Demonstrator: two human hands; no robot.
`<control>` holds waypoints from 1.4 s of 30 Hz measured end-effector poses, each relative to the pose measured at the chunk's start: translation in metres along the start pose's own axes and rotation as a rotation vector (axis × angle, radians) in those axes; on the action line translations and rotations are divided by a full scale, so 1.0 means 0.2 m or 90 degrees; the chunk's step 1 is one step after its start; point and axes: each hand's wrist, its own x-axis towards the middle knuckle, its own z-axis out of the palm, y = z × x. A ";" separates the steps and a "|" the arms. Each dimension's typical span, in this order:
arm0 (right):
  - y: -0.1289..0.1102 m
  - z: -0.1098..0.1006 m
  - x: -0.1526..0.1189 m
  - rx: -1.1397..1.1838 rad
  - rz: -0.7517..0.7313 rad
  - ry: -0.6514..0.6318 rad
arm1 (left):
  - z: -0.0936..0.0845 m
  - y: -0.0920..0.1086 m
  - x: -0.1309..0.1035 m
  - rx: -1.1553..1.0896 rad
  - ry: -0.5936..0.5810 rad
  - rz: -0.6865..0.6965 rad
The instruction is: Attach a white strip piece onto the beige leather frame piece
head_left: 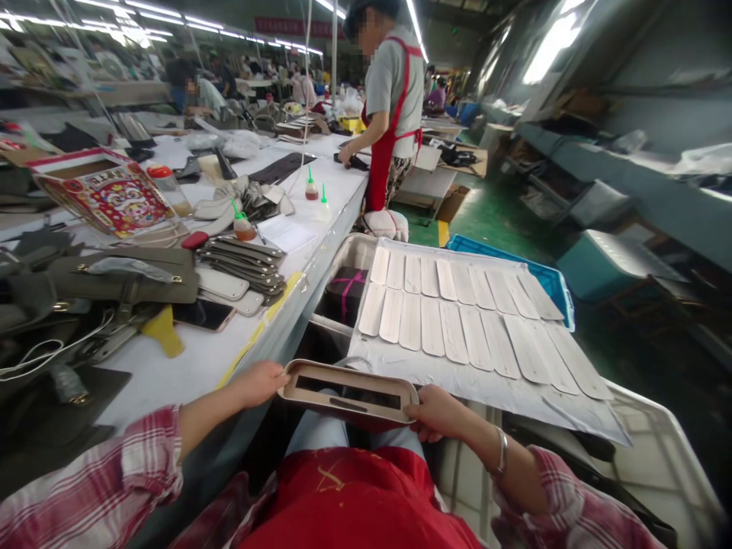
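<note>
Long workshop w/ strip lights overhead and a green floor; a white worktable (206,358) runs down the left side, crowded w/ stuff. Person seated at its near end, plaid sleeves, red apron over the lap.

Both hands hold one beige framed panel (348,393), rounded corners, w/ a long dark cut-out window and a small slot below it. It sits flat-ish over the lap, just off the table edge, tilted slightly down to the right. Left hand (258,383) grips its left end, fingers curled under, thumb on the rim. Right hand (435,412) clamps the right end, thumb on top, fingers wrapped beneath; metal bangle (502,451) on that wrist.

Just beyond the panel, a grey sheet (492,381) is laid over a white crate (663,457), carrying two rows of pale oblong strips (457,320), overlapping like tiles. Blue bin (549,278) behind it.

On the table: stack of dark rounded strips (243,263), a phone (204,313) lying flat near the edge, a yellow piece (163,332) beside it, olive bag parts (114,278), a printed red carton (106,191), small glue bottles w/ green tips (312,187).

Further down, a co-worker in grey shirt and red apron (389,114) stands at the table, hand on dark material. More people farther back, too small to make out.
</note>
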 end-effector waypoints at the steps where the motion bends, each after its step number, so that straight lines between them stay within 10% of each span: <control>1: 0.00 0.00 0.01 0.016 -0.007 0.001 | -0.01 0.01 0.00 0.026 0.007 0.018; 12: 0.05 0.01 0.01 0.092 -0.031 0.031 | 0.07 -0.08 0.04 -0.222 -0.035 0.026; 19: 0.11 0.06 0.02 0.046 -0.092 0.094 | 0.15 -0.01 0.06 -0.165 0.096 -0.004; 26: 0.10 0.09 -0.03 0.032 -0.121 0.143 | 0.10 -0.08 0.02 -0.334 -0.086 -0.026; 31: 0.11 0.11 -0.05 0.063 -0.123 0.152 | 0.03 -0.10 -0.01 -0.502 -0.086 -0.037; 37: 0.13 0.13 -0.08 0.084 -0.124 0.172 | -0.15 0.21 -0.03 -0.205 0.202 0.088; 42: 0.14 0.15 -0.11 0.095 -0.111 0.212 | -0.07 0.64 0.08 -0.039 0.128 0.444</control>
